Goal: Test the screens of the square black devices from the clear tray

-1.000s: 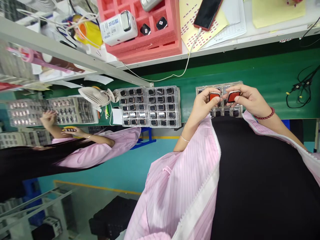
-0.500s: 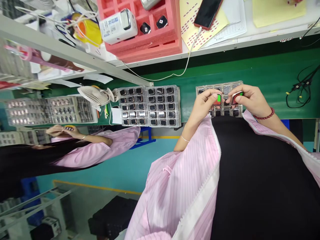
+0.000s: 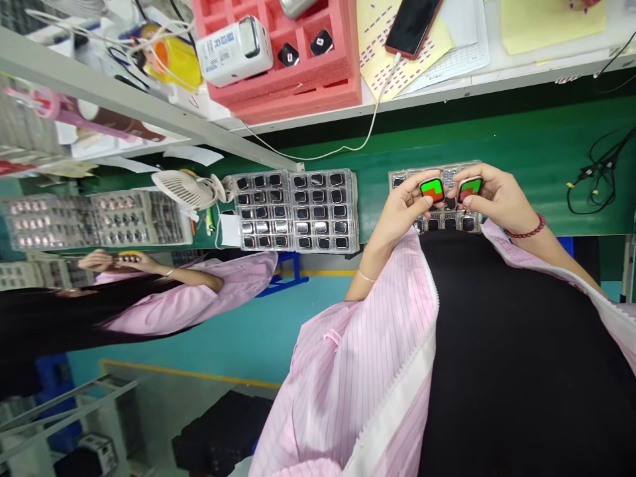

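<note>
Between the thumb and fingers of my left hand (image 3: 403, 204) is a smartwatch body (image 3: 432, 191) without a strap, its screen lit green and red. My right hand (image 3: 489, 192) pinches a second smartwatch (image 3: 470, 190), also lit green above and red below. Both screens face up toward me, side by side and slightly apart. Beneath my hands a clear plastic tray (image 3: 399, 179) with watch bodies in its pockets lies on the green bench. My hands and the watches cover much of that tray.
Left of my hands stand stacked clear trays (image 3: 354, 218) of dark-screened watches. A small white fan (image 3: 181, 191) is beyond them. Black cables (image 3: 599, 172) lie at right. Above, a shelf holds a pink foam box (image 3: 288, 93) and a phone (image 3: 412, 26). A co-worker (image 3: 173, 291) works at far left.
Both watches have tilted to face me more, and more green shows on their screens. My thumbs have moved lower on them. The co-worker's hands have drawn slightly apart.
</note>
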The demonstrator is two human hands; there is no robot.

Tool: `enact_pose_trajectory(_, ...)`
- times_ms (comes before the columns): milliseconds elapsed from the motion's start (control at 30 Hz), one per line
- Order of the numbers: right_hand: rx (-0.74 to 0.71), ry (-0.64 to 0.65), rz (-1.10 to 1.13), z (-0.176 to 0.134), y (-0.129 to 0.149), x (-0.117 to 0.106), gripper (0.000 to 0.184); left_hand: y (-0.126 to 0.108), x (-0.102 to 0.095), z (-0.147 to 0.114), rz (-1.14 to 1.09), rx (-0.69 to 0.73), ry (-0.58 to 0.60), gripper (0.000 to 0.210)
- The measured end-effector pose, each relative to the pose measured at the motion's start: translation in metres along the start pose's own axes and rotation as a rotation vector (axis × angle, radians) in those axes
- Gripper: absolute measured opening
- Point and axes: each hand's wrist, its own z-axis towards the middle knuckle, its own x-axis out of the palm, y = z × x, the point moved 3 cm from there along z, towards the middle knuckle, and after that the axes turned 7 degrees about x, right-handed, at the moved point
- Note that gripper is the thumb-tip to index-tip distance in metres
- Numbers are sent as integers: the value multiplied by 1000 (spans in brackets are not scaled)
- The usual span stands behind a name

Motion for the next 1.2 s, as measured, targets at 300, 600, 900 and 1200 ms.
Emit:
enact_pose_trajectory(300,0,3,-10,-1,1,3,27,-6,3,-2,15,22,-58,50)
enact_pose_trajectory(600,31,26,0,-2,0,3,28,-6,6,-1,46,35,-68,49)
enact_pose_trajectory(900,26,80,19,-2,0,2,40,-4,4,0,72,64,-31,57)
enact_pose_trajectory(1200,18,74,-11,-2,0,-2,38,-2,2,1,26,53,-9,54)
